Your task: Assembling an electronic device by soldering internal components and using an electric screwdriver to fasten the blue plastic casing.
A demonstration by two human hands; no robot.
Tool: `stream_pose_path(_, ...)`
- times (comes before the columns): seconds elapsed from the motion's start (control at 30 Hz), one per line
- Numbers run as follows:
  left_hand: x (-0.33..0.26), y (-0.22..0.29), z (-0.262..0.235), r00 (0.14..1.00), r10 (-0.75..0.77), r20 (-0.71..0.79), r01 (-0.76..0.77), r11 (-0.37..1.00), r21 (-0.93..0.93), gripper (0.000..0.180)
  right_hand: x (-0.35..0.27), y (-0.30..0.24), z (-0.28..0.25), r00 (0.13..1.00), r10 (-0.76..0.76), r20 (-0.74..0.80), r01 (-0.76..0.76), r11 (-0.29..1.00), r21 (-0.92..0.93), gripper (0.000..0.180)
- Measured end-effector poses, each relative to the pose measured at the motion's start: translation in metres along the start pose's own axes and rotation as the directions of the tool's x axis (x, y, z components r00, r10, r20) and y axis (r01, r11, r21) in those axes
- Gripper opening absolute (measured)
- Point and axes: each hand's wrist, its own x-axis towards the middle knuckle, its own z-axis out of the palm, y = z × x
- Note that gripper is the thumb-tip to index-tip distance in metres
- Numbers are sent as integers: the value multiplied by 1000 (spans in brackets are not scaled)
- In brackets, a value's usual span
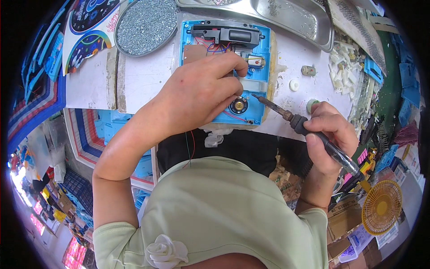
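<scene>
Stretching beneath the work: a white worktable (pixel 286 115).
Steel tray: a shallow, compartmented metal tray (pixel 304 26) at the far edge.
Blue casing: an open blue casing (pixel 259 109) lies in front of the person, at the table's near edge.
Printed sheet: a space-themed sheet (pixel 92 45) at far left, with pink-red lettering beside a dark oval picture.
Round dish: a dish (pixel 145 54) heaped with small metal pieces, left of the casing.
Left hand: the left hand (pixel 204 85) bends over the casing; its fingertips are partly hidden, so I cannot tell whether they pinch anything.
Right hand: the right hand (pixel 330 136) is wrapped around the handle of a soldering iron (pixel 298 123).
Iron tip: over the casing, near the speaker; contact cannot be told.
Speaker: a round speaker (pixel 238 105) in the casing's near part.
Motor: a small motor (pixel 308 70) on the table, right of the casing.
White disc: a disc (pixel 294 85) near that motor.
</scene>
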Motion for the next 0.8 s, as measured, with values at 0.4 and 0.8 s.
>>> stream_pose_path(0.4, 1, 5, 3, 999, -24, -49, 23, 999, -27, 19, -2, 1, -1, 1000, -5, -5, 5, 1000, -1, 22)
stream_pose_path(0.8, -6, -4, -9, 982, -96, -163, 76, 989, -125, 19, -3, 2, -2, 1000, -14, -14, 14, 1000, -13, 20)
